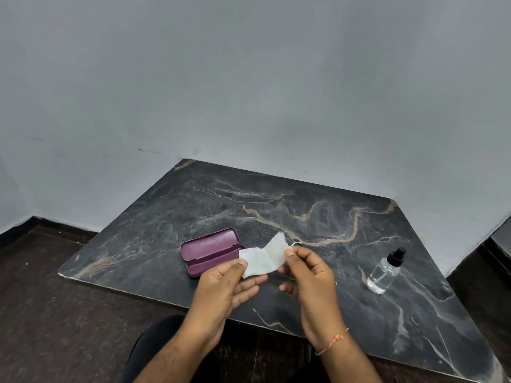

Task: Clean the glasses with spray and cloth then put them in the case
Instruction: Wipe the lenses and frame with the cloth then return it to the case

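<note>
A small white cloth (264, 257) is held stretched between both hands above the dark marble table (193, 205). My left hand (221, 288) pinches its left edge with the thumb, and my right hand (307, 272) pinches its right edge. Behind the left hand a purple glasses case (206, 248) lies open on the table, and nothing shows inside it. A clear spray bottle (385, 270) with a black nozzle stands to the right. Only thin bits of the glasses (296, 242) show, mostly hidden behind the cloth and my right hand.
A grey wall rises behind the table. The table's front edge (138, 293) runs close to my wrists, with dark floor (55, 299) to the left. A red thread bracelet (333, 341) circles my right wrist.
</note>
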